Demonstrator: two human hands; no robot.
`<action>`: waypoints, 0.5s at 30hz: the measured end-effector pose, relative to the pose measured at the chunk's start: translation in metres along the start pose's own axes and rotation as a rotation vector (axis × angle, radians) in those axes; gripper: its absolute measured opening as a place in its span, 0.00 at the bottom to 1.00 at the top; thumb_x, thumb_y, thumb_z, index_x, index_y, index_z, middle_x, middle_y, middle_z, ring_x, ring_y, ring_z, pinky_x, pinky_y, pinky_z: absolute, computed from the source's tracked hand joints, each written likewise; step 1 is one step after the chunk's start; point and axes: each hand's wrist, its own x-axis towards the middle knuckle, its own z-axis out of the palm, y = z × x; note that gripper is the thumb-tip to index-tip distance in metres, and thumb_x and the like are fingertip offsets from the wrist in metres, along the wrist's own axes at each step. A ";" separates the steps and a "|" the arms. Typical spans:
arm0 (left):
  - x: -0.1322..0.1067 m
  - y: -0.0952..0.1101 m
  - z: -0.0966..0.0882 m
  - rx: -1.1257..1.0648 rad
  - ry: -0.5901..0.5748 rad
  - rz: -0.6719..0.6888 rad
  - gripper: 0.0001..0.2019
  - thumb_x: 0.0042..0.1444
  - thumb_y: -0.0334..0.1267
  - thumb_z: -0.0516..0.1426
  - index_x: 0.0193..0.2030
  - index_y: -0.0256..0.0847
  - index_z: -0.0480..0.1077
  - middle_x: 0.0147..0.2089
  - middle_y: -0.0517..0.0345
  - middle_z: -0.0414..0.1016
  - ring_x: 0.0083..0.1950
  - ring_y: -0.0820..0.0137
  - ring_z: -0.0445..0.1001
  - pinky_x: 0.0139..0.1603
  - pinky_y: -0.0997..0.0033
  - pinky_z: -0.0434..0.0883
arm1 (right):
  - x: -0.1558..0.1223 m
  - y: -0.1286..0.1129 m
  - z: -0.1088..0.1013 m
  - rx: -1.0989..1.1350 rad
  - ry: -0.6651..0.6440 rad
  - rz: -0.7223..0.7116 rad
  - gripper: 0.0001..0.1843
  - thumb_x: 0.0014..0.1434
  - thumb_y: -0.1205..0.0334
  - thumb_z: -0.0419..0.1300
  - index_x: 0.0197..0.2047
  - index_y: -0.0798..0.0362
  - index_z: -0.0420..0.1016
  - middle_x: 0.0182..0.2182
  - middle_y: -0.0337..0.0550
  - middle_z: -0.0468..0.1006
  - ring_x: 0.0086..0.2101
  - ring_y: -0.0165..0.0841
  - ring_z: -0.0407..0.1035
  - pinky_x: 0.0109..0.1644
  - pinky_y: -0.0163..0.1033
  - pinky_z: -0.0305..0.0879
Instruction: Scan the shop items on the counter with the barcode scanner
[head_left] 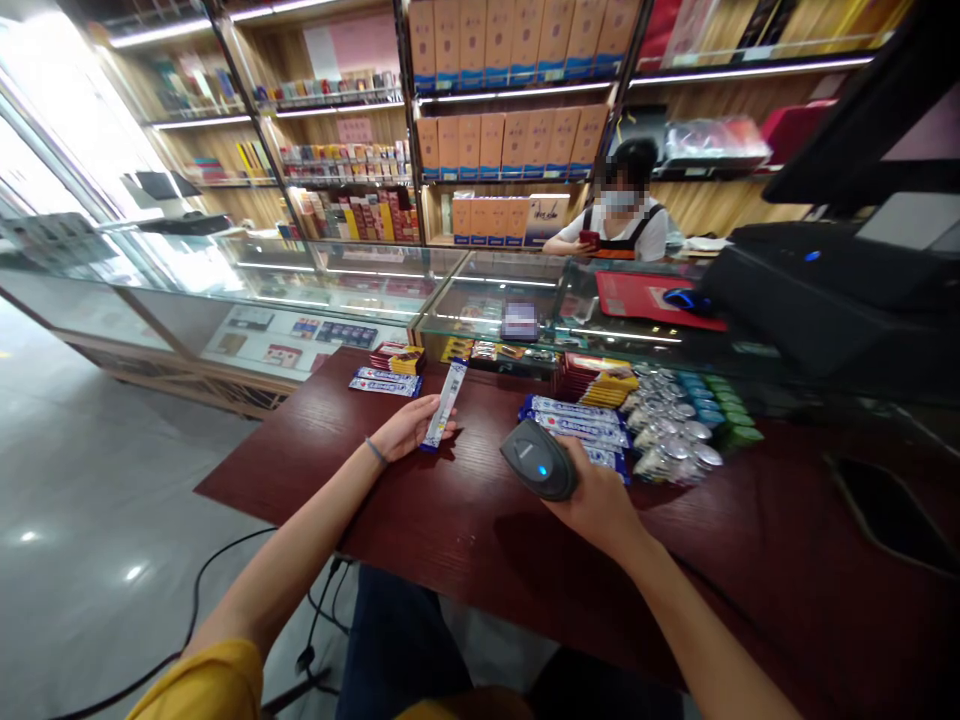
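Observation:
My left hand (409, 428) grips a long, narrow blue-and-white packet (445, 405), held tilted above the brown table (457, 510). In my right hand (596, 495) is a dark handheld barcode scanner (538, 460) with a lit blue light, its head turned toward the packet. Just behind the scanner lies a stack of similar blue-and-white packets (581, 425). To the left, past my left hand, a few more such packets (385, 382) lie near a small pile of red-and-yellow packets (397, 357).
Red-and-yellow packs (596, 380), silver-topped items (671, 430) and green packs (735, 410) stand right of the stack. A phone (892, 510) lies at the right. Beyond is a glass display counter (360, 270), with a masked person (630, 205) behind it. Cables (199, 580) hang at left.

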 end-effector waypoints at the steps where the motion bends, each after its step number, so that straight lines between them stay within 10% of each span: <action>1: 0.000 0.000 0.000 0.015 -0.009 -0.006 0.15 0.61 0.41 0.64 0.51 0.35 0.72 0.49 0.45 0.80 0.40 0.64 0.83 0.44 0.65 0.82 | 0.000 0.000 0.000 -0.004 -0.010 -0.005 0.24 0.57 0.55 0.62 0.55 0.50 0.64 0.31 0.42 0.83 0.29 0.48 0.80 0.28 0.41 0.64; 15: 0.007 0.002 -0.001 0.028 0.035 0.013 0.16 0.60 0.39 0.65 0.51 0.37 0.71 0.48 0.47 0.80 0.41 0.65 0.83 0.46 0.62 0.81 | 0.001 0.014 -0.008 0.233 0.145 0.165 0.22 0.53 0.53 0.64 0.51 0.45 0.66 0.34 0.40 0.82 0.33 0.44 0.80 0.32 0.39 0.66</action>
